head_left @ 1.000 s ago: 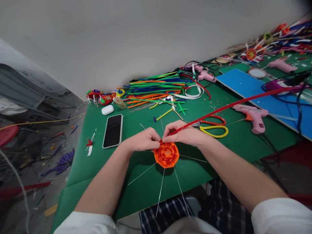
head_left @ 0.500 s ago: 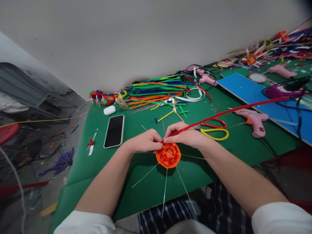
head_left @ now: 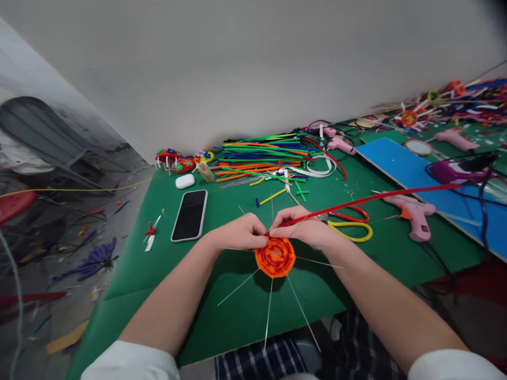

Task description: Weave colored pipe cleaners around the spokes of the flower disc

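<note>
An orange and red woven disc of pipe cleaners, with thin wire spokes sticking out all round, is held above the green table. My left hand pinches its upper left edge, thumb and fingers closed. From the top of the disc a long red pipe cleaner runs out to the right. My right hand is closed on that pipe cleaner near the disc's rim, its fingertips almost meeting those of my left hand. Scissors with red and yellow handles lie just beyond my right wrist.
A phone and a white case lie on the left of the table. Bundled coloured pipe cleaners lie against the wall. A pink glue gun and a blue board are on the right.
The view has shifted slightly, so the table things sit a little lower. The free end of the red pipe cleaner has dipped. Both hands keep their pinch at the disc's top edge.
</note>
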Demonstrator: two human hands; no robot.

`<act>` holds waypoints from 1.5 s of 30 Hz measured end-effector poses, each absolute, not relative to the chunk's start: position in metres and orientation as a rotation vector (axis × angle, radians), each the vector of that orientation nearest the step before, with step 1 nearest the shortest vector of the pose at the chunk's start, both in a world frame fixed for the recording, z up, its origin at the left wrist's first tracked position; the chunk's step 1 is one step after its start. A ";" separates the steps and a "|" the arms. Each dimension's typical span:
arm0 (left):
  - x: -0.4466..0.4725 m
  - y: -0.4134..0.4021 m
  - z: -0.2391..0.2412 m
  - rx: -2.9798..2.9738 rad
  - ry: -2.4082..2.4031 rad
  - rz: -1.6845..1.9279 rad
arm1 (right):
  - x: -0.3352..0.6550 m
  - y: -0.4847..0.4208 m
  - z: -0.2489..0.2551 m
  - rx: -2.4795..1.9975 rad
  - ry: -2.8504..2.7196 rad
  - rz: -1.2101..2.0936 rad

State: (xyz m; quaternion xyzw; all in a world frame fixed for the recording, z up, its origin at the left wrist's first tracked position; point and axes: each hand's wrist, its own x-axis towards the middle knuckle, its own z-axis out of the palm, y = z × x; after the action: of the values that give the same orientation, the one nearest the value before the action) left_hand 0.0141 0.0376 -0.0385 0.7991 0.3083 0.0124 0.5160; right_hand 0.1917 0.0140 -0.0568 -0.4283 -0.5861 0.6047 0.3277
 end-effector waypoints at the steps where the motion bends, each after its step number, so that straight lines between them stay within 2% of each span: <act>1: 0.014 0.038 -0.039 1.935 0.729 0.041 | 0.192 0.014 -0.056 -1.119 -1.528 1.595; 15: 0.014 0.041 -0.047 2.056 0.812 0.190 | 0.191 0.019 -0.063 -1.157 -1.472 1.550; 23: 0.010 0.056 -0.056 1.460 0.891 0.600 | 0.199 0.025 -0.061 -1.162 -1.183 1.434; 30: 0.024 0.055 -0.064 1.239 0.826 0.655 | 0.201 0.033 -0.071 -1.139 -0.881 1.354; 45: 0.037 0.046 -0.083 1.288 1.017 0.847 | 0.193 0.029 -0.081 -1.129 -1.078 1.436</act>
State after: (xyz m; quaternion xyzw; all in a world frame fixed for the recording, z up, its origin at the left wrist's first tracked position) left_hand 0.0367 0.0462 -0.0834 0.5561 0.4393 0.3659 0.6032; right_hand 0.1934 0.0290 -0.0814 -0.4646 -0.4434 0.5907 0.4885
